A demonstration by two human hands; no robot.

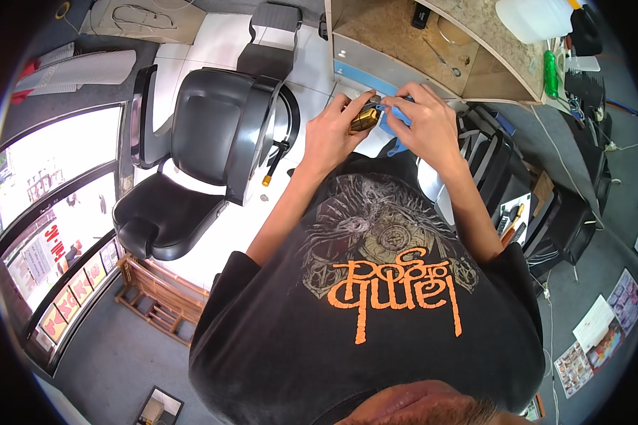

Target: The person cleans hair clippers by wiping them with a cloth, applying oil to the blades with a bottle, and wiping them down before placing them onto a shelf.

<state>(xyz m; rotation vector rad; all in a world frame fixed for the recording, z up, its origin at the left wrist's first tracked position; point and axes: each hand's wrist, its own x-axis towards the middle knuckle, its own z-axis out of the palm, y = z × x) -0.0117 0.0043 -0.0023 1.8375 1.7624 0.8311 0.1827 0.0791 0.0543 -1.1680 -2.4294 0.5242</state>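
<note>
In the head view, the left hand point(327, 136) grips a gold, clipper-like device point(364, 120), while the right hand point(431, 122) pinches a blue cloth point(397, 126) just beside it. Both things sit between the hands, near the bench point(376, 32).

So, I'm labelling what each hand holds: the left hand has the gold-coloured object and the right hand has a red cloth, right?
Not quite: the cloth is blue, not red, as the head view shows. The right hand does hold it, and the left hand has the gold-coloured object.
</note>
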